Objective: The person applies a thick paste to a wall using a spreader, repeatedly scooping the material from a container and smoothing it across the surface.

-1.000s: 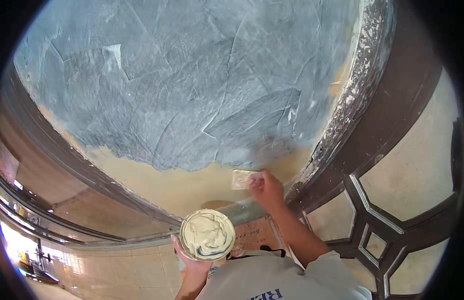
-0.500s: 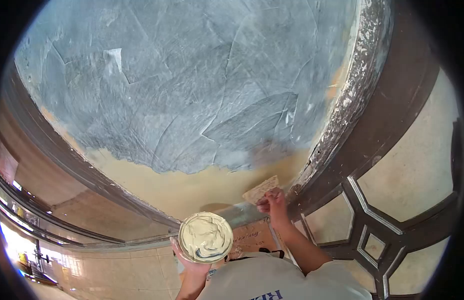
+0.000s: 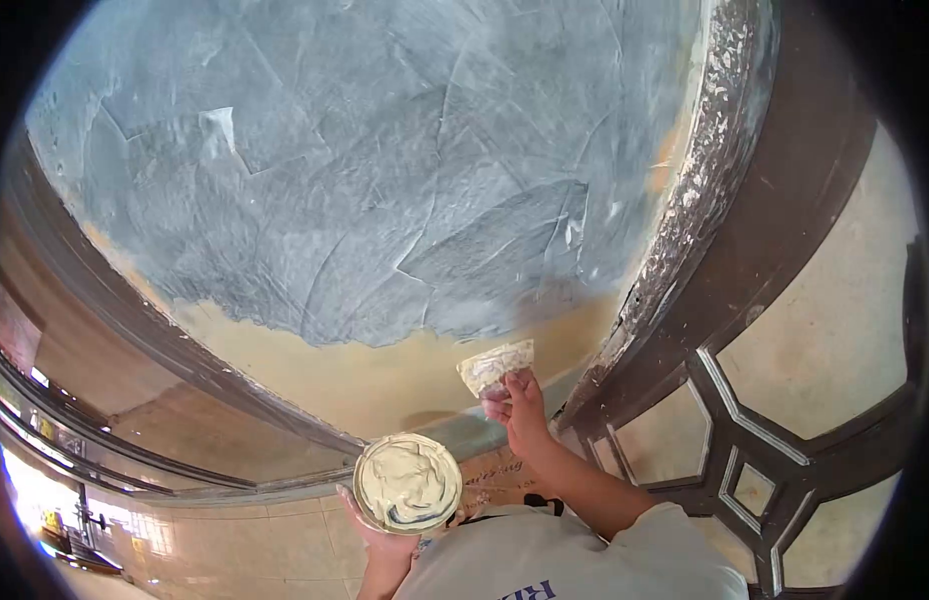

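My left hand [image 3: 377,532] is wrapped round the side of a round tub [image 3: 408,482] filled with cream-coloured paste. Between the fingers and thumb of my right hand [image 3: 515,405] is a flat scraper [image 3: 497,366] with cream paste smeared on its face. The scraper is up and to the right of the tub, in front of the lower wall. Grey-blue coating [image 3: 365,200] with rough ridges covers the upper wall, above a bare yellowish band [image 3: 315,375]. Whether the scraper touches the wall I cannot tell.
A dark frame with a flaking white-spotted edge [image 3: 700,180] curves along the right, beside a panelled dark lattice [image 3: 730,430]. Brown glossy trim [image 3: 135,310] borders the left. Below are floor tiles [image 3: 265,540] and a cardboard piece with writing [image 3: 492,480].
My right hand has moved left with the scraper, which is now turned more level and shows its smeared face. The tub in my left hand has shifted slightly down and left.
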Available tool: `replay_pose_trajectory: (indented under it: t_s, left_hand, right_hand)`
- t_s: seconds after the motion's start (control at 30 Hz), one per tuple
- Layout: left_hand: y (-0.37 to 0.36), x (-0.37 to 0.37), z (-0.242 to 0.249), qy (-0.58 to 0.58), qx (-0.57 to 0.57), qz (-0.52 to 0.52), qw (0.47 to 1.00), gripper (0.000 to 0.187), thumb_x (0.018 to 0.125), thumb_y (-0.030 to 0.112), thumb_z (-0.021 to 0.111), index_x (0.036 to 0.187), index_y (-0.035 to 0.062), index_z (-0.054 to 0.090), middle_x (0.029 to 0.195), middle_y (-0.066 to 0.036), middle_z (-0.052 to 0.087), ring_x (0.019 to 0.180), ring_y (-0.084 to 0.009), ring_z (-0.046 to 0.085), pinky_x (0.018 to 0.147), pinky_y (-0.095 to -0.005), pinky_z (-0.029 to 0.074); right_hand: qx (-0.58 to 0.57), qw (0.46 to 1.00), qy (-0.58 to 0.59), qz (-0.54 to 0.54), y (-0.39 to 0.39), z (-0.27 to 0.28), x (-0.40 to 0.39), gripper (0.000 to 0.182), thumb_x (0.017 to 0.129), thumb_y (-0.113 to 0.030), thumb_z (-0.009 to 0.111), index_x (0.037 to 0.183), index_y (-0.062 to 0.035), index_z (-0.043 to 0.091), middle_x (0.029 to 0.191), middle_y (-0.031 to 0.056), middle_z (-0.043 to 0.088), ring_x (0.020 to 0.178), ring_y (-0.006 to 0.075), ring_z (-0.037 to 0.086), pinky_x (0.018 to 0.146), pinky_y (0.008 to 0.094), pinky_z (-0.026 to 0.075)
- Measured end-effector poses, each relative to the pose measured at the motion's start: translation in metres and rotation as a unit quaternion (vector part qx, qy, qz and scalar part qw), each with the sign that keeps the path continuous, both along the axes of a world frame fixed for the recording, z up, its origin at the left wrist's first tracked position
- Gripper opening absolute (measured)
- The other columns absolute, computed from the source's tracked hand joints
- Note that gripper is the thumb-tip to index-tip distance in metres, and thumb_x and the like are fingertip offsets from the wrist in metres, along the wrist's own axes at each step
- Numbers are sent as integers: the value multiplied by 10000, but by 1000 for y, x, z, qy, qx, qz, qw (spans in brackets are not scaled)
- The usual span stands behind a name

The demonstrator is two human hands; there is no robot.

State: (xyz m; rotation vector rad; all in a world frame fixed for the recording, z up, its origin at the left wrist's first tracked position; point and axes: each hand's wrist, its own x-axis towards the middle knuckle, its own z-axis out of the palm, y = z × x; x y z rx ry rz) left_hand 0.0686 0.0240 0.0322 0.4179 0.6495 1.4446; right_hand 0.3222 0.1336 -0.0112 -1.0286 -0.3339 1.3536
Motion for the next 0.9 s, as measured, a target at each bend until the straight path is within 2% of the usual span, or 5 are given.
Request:
replay_pose_trajectory:
  t_s: [0.27,0.33,0.5,0.7,0.9]
  left_hand:
    - [-6,-5,8,-566,-99,-11,819,752,981,580,452,1510,53,361,1513,-142,457,1374,-340,451,1197,-533,228]
    - [-2,-6,-14,3,3,12,1000,837,916,538,602,1529,47,311,1497,-159,476,1370,-340,460,1204,-529,183]
    - [-7,-9,-8,70,45,8,997,875,926,579,555,1563,75,228,1538,-167,418,1404,-347,413,1200,-538,188]
    - [-12,-27,-19,447,141,51,882,851,902,590,575,1533,85,307,1550,-159,405,1408,-349,403,1207,-540,148]
    - [-16,-48,10,734,175,49,654,839,870,607,603,1499,90,400,1561,-141,393,1408,-345,399,1214,-538,114]
  right_hand:
    - [25,999,21,-18,9,30,-14,182,1039,-279,556,1044,-134,447,928,39,612,675,147,648,582,274,525]
    - [15,999,18,-24,8,22,-14,187,1037,-279,561,1047,-130,448,910,48,611,663,145,640,582,273,525]
    - [1,1000,14,19,-7,-19,-15,196,1028,-267,580,1045,-127,444,888,71,607,642,138,624,575,271,521]
    - [87,996,-27,6,8,37,-41,229,1011,-216,605,1071,-96,420,899,81,609,689,160,641,626,305,571]
    - [-10,999,-32,9,7,-69,-52,192,1021,-219,582,1069,-109,432,905,76,609,684,170,649,580,295,562]
